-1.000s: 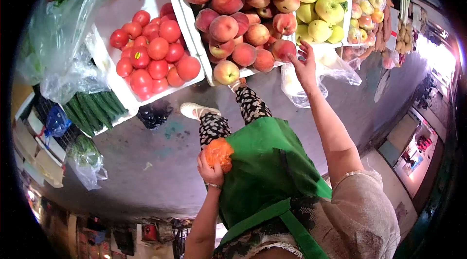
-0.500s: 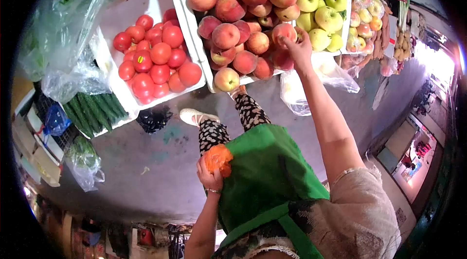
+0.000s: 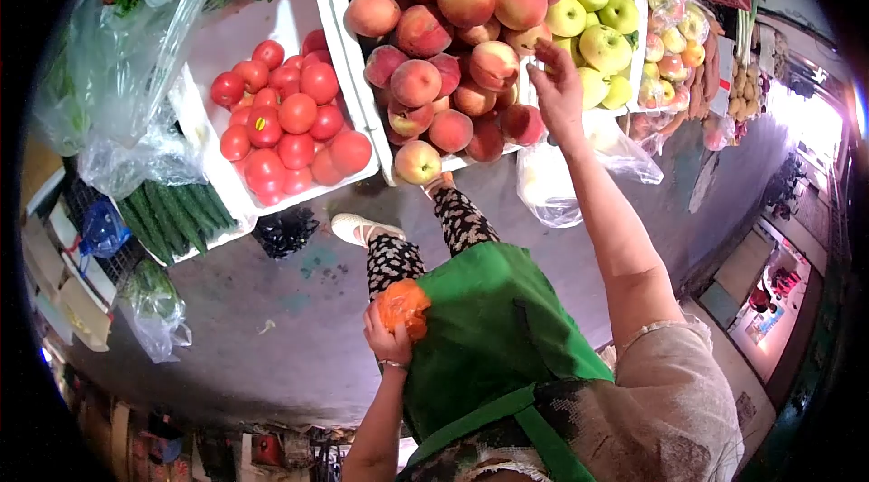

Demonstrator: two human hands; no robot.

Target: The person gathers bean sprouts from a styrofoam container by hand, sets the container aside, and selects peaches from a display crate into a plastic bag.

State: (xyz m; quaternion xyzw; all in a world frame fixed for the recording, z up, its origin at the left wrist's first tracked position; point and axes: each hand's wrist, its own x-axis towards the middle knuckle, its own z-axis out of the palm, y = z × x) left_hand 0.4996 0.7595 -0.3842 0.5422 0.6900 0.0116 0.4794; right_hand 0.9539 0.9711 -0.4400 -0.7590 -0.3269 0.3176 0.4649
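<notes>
My right hand (image 3: 558,91) hovers at the right edge of the peach box, fingers apart and nothing in them. Nearest to it are a yellow-red peach (image 3: 494,66) on the heap and the yellow-green apples (image 3: 605,48) just beyond. More peaches (image 3: 415,83) are piled high to the left. Low at my lap, my left hand (image 3: 386,339) is closed around a crumpled orange plastic bag (image 3: 404,305), against my green apron (image 3: 493,319). Whether anything is inside the bag cannot be seen.
Tomatoes (image 3: 297,113) fill part of a white foam box (image 3: 217,111) on the left, with cucumbers (image 3: 172,215) below it. Clear plastic bags (image 3: 549,183) hang under the apple box. A black bag (image 3: 285,230) lies on the floor (image 3: 272,319). Bagged fruit (image 3: 670,52) stands farther right.
My right hand has let go of a peach, which now sits farther left on the heap. Its fingers have opened. My left hand still holds the orange bag.
</notes>
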